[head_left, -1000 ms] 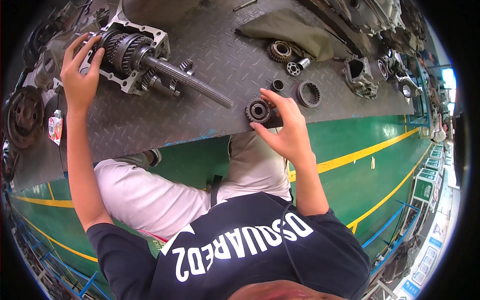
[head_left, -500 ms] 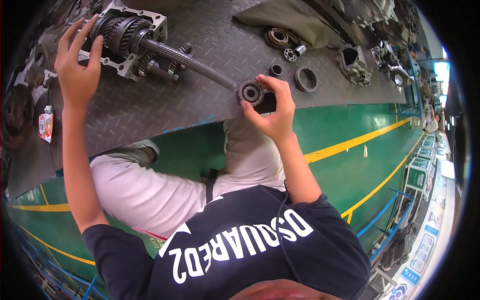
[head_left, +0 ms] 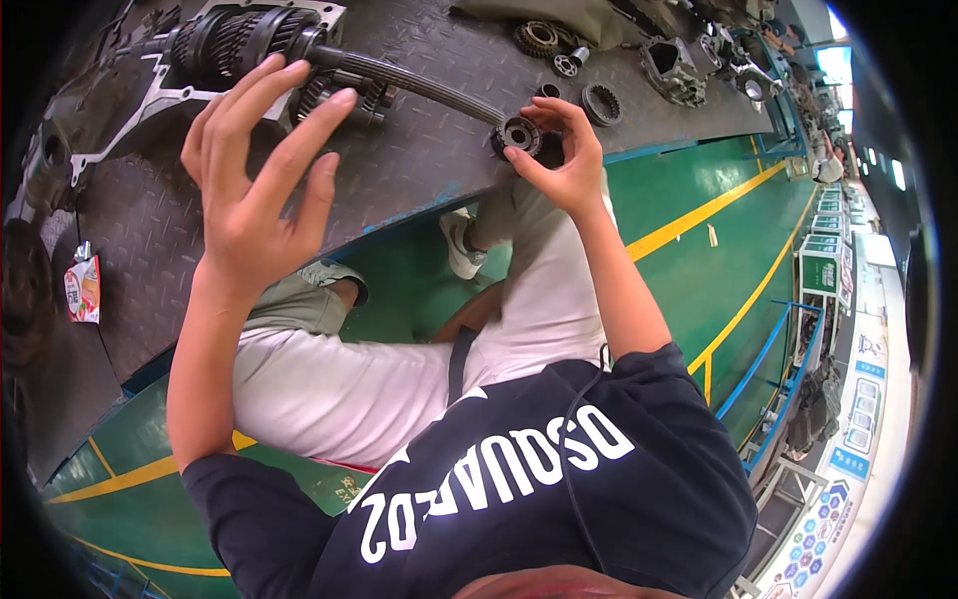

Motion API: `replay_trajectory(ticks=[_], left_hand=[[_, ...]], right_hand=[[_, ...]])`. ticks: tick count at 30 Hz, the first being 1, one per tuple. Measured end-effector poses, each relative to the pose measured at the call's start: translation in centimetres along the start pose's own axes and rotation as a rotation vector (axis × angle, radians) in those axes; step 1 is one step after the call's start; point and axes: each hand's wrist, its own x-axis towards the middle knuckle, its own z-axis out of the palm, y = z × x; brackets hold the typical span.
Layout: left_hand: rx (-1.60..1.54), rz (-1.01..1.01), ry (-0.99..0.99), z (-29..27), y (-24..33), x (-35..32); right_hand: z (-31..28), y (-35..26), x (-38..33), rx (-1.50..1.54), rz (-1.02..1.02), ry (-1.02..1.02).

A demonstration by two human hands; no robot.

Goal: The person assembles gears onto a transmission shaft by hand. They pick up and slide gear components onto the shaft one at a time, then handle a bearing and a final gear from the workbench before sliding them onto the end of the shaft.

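Gear [head_left: 517, 137], dark and toothed, sits pinched between the thumb and fingers of the right hand [head_left: 573, 172], right at the free end of a long ribbed shaft [head_left: 419, 83]; whether the tip is inside its hole cannot be told. The shaft slants out from a stack of larger gears [head_left: 237, 42] in a pale metal casing [head_left: 332, 13]. The left hand [head_left: 261, 208] is raised with its fingers spread, close to the casing; contact there cannot be told. Just beyond the right hand, a small black collar [head_left: 549, 90] and a wider toothed ring [head_left: 612, 112] lie on the metal bench [head_left: 424, 150].
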Motion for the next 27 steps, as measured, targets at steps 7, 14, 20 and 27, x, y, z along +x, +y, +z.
replay_trajectory(ticks=[7,14,20,27], left_hand=[[-0.038,0.062,0.051,0.2,2.1,1.8],[0.059,0.169,-0.046,2.1,3.0,2.0],[0.204,0.12,-0.085,3.3,2.6,0.5],[0.16,-0.182,-0.077,4.0,8.6,1.0]], right_hand=[[-0.8,-0.8,0.6,-0.028,0.03,-0.116],[-0.4,-0.3,0.6,0.027,0.009,-0.077],[-0.2,-0.4,1.2,0.029,-0.005,-0.086],[-2.2,-1.8,3.2,-0.146,-0.205,-0.245]])
